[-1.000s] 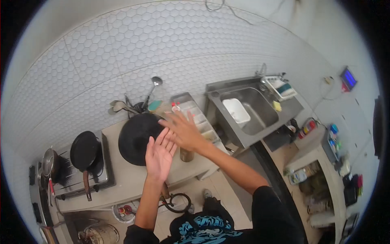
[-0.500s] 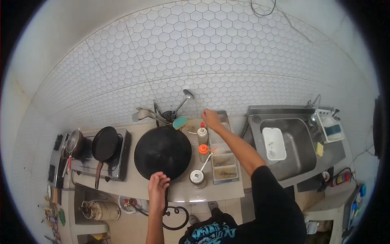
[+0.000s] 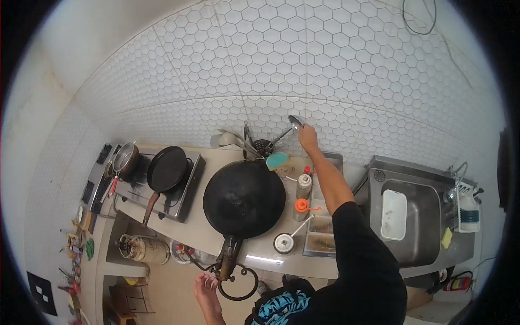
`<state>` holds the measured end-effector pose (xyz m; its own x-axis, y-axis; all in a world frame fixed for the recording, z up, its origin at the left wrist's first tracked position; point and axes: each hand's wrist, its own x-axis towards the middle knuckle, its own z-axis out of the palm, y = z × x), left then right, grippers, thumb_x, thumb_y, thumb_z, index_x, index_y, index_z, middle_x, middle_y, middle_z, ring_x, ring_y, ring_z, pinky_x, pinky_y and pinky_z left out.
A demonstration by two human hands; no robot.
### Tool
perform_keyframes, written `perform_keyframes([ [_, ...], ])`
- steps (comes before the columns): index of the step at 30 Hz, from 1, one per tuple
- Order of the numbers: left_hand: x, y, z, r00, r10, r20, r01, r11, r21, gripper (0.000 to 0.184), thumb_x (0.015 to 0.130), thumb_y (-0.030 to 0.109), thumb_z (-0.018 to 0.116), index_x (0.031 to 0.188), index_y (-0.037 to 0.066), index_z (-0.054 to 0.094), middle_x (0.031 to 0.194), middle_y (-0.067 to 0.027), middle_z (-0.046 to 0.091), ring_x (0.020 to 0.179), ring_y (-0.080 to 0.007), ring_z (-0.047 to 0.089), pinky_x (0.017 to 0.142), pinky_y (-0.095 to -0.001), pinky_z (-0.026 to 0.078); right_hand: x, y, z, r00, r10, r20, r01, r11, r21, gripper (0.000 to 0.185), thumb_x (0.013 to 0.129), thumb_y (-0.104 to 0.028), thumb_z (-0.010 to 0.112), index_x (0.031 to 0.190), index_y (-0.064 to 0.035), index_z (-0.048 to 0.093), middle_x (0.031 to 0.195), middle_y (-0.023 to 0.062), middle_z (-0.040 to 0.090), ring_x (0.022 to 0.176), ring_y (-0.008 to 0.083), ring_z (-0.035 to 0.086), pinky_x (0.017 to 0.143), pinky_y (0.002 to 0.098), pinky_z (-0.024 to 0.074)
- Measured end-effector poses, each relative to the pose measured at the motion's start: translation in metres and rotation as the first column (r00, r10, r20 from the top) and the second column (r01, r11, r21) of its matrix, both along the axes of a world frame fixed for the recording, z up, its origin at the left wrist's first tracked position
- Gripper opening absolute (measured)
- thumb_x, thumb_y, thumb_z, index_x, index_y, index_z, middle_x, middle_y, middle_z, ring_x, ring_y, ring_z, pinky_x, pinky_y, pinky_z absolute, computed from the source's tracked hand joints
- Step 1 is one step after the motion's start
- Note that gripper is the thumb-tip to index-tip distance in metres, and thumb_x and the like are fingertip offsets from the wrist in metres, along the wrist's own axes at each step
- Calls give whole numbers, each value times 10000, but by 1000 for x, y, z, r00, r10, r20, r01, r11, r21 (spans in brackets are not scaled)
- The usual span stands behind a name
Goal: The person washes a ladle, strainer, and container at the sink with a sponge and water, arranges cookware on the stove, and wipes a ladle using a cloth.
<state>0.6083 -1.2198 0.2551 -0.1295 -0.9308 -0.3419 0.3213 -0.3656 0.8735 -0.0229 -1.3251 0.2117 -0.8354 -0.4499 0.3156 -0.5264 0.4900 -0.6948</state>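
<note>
At the wall, my right hand (image 3: 308,140) has its fingers closed at the bowl end of a metal ladle (image 3: 295,121). The ladle slants up out of a cluster of utensils, among them a black slotted spoon (image 3: 264,146) and a pale spatula (image 3: 229,139). My left hand (image 3: 207,288) hangs low in front of the counter, fingers loosely bent and apart, holding nothing. Just above and right of it is the long handle (image 3: 231,257) of a large black wok (image 3: 244,199). A teal-headed utensil (image 3: 277,160) leans toward the wok's far rim.
Squeeze bottles (image 3: 304,186), one orange-capped (image 3: 301,206), and a white-topped jar (image 3: 283,244) line the wok's right side. Beyond are a condiment tray (image 3: 320,253) and a sink (image 3: 423,216) holding a white tub (image 3: 394,215). A frying pan (image 3: 167,169) rests on the left stove (image 3: 190,205).
My right hand has moved up and over to the ladle's head. My left hand has dropped from the wok's near edge to below the counter edge. The view has shifted left.
</note>
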Motion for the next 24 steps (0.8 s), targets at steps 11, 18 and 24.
perform_keyframes([
  [11,-29,-13,8,995,-29,-91,30,999,12,270,919,316,520,1067,91,528,956,-8,566,899,-155,548,779,-291,412,48,18,76,978,98,-184,-140,963,-232,157,830,-49,514,954,48,511,764,265,592,755,436,591,655,476,467],
  [18,-23,-12,21,982,-117,145,150,959,-240,195,934,213,500,1043,54,524,968,-41,564,889,-155,555,797,-295,430,94,72,168,844,80,-531,-313,877,-365,402,716,98,505,1103,1,552,934,223,609,827,390,605,690,423,481],
  [24,-10,-11,86,869,63,490,309,704,-640,322,853,140,585,1140,14,509,1188,-144,463,1110,-252,461,897,-355,406,247,112,278,766,213,-606,-537,729,-423,232,934,-102,434,1035,38,590,805,100,641,587,151,590,524,254,468],
])
